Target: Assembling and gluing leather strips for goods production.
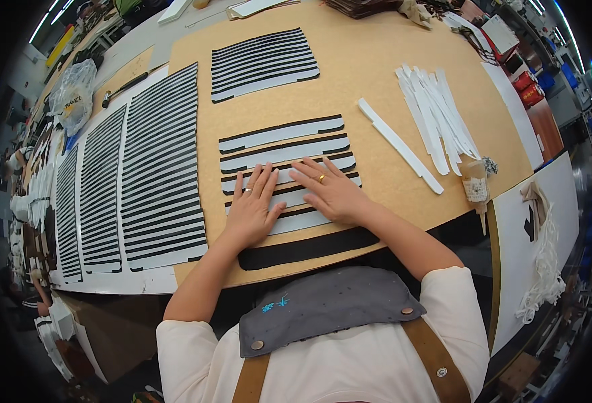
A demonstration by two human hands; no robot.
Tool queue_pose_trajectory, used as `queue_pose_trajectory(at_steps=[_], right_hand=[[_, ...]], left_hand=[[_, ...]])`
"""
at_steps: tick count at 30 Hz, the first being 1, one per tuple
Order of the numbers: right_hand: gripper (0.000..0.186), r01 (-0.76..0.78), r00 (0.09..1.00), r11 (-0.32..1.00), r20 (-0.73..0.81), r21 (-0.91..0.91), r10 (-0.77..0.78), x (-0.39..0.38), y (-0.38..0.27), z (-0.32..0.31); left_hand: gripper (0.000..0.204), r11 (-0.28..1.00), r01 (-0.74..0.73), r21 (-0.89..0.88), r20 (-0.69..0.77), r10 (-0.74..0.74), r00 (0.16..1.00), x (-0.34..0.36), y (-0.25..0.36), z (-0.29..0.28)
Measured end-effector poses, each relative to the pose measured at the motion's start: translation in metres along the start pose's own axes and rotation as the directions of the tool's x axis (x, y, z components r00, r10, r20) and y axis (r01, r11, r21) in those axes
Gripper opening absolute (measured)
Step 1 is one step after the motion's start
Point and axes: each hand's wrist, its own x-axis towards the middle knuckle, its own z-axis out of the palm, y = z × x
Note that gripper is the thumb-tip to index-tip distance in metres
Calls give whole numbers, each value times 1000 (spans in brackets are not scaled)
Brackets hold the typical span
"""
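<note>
Several black strips with pale grey-white bands on them [289, 136] lie one below another on the tan board in front of me. My left hand [252, 208] rests flat on the left half of the middle strips, fingers stretched out. Beside it, my right hand [336, 191] lies flat on the right half, its fingers spread. Parts of these strips are hidden beneath both hands. Nearest to me, below the hands, is a plain black strip [302, 250] with no pale band showing.
Long rows of overlapped black-and-pale strips [161, 168] cover the left side, with a shorter batch [262, 64] farther back. A hammer [124, 89] lies beyond the rows. At right are loose white strips [433, 114], a stepped white piece [400, 146] and a nozzled bottle [475, 185].
</note>
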Motion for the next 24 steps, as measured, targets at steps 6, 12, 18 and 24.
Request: queue_pose_trajectory(at_steps=[6, 12, 18, 24], right_hand=[[27, -259, 965, 945, 16, 201, 261, -34, -9, -62], [16, -377, 923, 924, 109, 65, 369, -62, -17, -64], [16, -411, 910, 873, 184, 262, 372, -55, -16, -74], [16, -565, 807, 678, 147, 469, 571, -50, -2, -73]], left_hand=[[44, 942, 17, -336, -219, -96, 971, -29, -10, -52], [39, 953, 158, -259, 7, -162, 987, -72, 4, -51], [36, 944, 181, -275, 73, -167, 983, -64, 0, -57], [19, 864, 235, -445, -21, -272, 962, -63, -14, -52]])
